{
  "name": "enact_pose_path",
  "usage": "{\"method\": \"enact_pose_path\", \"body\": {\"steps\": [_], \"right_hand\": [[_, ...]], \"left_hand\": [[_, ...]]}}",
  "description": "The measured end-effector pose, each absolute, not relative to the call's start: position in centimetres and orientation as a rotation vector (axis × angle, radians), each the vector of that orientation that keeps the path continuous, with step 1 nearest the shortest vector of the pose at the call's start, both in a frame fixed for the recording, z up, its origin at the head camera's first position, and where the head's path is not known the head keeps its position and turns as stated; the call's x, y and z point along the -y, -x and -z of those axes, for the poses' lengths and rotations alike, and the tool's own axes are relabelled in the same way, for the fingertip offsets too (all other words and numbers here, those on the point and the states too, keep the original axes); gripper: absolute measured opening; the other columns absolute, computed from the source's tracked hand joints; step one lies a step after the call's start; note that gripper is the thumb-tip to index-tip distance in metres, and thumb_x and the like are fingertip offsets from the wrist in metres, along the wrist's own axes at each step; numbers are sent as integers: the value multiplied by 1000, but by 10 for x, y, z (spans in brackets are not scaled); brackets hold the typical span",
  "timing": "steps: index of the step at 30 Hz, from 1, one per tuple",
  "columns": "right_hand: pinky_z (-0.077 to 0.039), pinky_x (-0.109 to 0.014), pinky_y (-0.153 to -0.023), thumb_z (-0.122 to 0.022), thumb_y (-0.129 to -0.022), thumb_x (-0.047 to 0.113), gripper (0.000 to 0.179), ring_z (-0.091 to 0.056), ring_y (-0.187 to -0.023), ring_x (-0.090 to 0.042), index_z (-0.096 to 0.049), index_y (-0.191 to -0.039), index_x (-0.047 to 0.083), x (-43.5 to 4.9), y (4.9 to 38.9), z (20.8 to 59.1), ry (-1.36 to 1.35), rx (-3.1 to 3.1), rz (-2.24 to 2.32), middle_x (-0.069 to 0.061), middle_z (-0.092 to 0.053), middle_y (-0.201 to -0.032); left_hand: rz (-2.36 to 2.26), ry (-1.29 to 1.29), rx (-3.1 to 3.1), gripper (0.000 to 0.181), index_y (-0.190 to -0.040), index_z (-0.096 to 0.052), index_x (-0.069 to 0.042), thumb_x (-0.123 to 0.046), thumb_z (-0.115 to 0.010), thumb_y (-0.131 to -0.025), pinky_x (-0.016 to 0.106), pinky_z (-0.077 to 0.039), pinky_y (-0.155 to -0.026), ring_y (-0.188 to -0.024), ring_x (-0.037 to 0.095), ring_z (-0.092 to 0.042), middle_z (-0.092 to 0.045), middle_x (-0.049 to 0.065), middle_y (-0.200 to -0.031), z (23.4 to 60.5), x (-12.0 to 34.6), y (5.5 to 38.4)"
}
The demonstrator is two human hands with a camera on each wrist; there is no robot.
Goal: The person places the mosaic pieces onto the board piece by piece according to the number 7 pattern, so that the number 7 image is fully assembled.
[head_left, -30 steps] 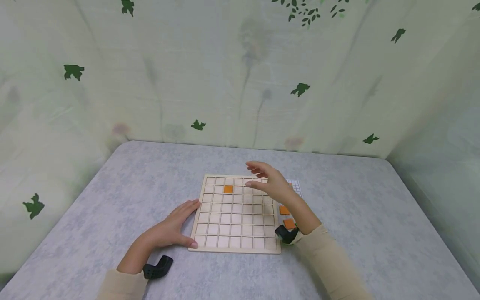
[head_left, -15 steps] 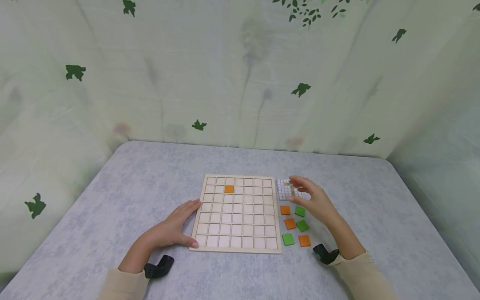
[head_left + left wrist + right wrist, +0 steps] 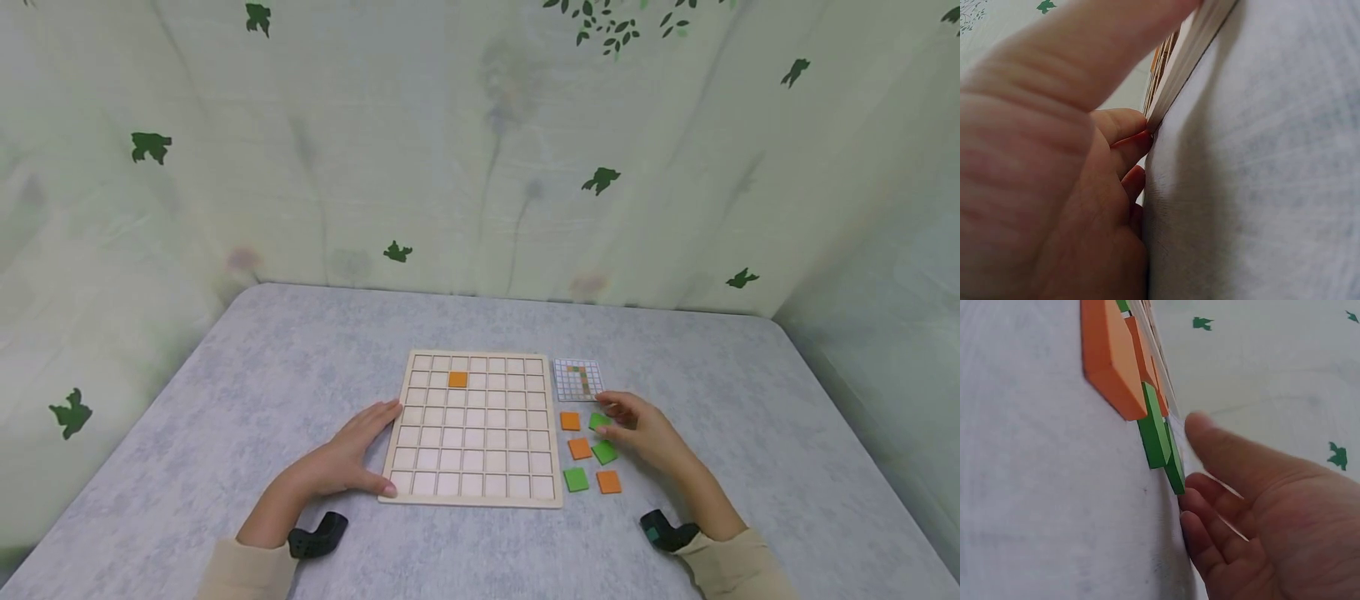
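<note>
A pale wooden grid board (image 3: 473, 503) lies flat, with one orange tile (image 3: 458, 380) in a cell of its second row. My left hand (image 3: 337, 454) rests at the board's left side, fingertips against the edge and thumb at the near left corner; in the left wrist view the fingertips (image 3: 1127, 128) meet the board's edge (image 3: 1175, 69). On the right, my right hand (image 3: 648, 429) reaches low over a green tile (image 3: 597, 421), thumb and fingers spread apart around it. The right wrist view shows that green tile (image 3: 1174, 462) between the fingertips and the raised thumb (image 3: 1200, 428).
Below the small printed pattern card (image 3: 577, 380) lie more loose tiles: a green tile (image 3: 604, 452), another green tile (image 3: 576, 480), and orange tiles (image 3: 609, 482) beside the board. A pale curtain (image 3: 450, 150) with green bird shapes surrounds the grey table (image 3: 330, 350).
My right hand has moved from over the board to the right, past the pattern card, and down to the upper green tile. The left hand has stayed at the board's edge.
</note>
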State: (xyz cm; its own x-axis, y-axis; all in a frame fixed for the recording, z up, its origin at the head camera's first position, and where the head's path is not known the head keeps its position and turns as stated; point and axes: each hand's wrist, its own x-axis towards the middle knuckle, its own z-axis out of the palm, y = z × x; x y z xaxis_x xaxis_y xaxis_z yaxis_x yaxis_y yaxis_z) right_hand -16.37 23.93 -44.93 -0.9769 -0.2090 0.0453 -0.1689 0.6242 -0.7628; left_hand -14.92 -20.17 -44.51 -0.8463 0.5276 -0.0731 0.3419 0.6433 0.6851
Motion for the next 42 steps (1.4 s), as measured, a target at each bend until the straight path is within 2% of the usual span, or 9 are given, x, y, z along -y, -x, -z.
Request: {"method": "enact_pose_path", "body": {"steps": [6, 12, 20, 26, 35, 42], "right_hand": [[-44, -39, -81, -70, -78, 12, 30, -53, -95, -21, -62, -106, 5, -241, 166, 454, 374, -2842, 1265, -8, -55, -111], [-44, -38, -83, -70, -77, 9, 26, -52, -99, -22, -64, -102, 4, -240, 166, 453, 381, -2845, 1237, -9, -53, -113], [-46, -38, -79, -68, -79, 9, 27, -54, -91, -23, -61, -104, 3, -235, 166, 439, 368, -2888, 1154, -10, -54, -105], [-46, -38, -79, -67, -81, 9, 33, -54, -93, -24, -59, -112, 3, -217, 176, 414, 529, -2921, 1195, -9, -55, -107], [-45, -37, -82, -65, -82, 17, 33, -52, -94, -21, -60, -113, 9, -165, 202, 391, 724, -2841, 1368, -3, -56, -106], [-44, -32, -83, -64, -84, 20, 33, -52, -95, -17, -60, -114, 7, -119, 224, 403, 706, -2665, 1592, -3, -56, -106]], "left_hand": [[-999, -692, -2597, 116, -143, -19, -4, -54, -77, -55, 57, -11, -100, -133, 33, -6, -15, 12, -148, 444, 201, 149], [-983, -686, -2596, 117, -143, -18, -4, -54, -77, -55, 57, -11, -100, -133, 33, -5, -14, 11, -148, 443, 200, 148], [-983, -690, -2582, 116, -144, -17, -6, -54, -75, -57, 58, -11, -100, -134, 32, -3, -12, 10, -149, 443, 201, 148], [-992, -699, -2584, 116, -144, -17, -7, -56, -75, -56, 58, -11, -99, -134, 32, -3, -13, 10, -149, 445, 202, 149], [-1004, -713, -2588, 116, -143, -19, -5, -55, -76, -56, 59, -10, -99, -133, 33, -4, -14, 10, -148, 446, 201, 149], [-1013, -733, -2589, 114, -143, -20, -4, -53, -76, -57, 58, -10, -99, -133, 34, -4, -13, 11, -148, 446, 202, 150]]}}
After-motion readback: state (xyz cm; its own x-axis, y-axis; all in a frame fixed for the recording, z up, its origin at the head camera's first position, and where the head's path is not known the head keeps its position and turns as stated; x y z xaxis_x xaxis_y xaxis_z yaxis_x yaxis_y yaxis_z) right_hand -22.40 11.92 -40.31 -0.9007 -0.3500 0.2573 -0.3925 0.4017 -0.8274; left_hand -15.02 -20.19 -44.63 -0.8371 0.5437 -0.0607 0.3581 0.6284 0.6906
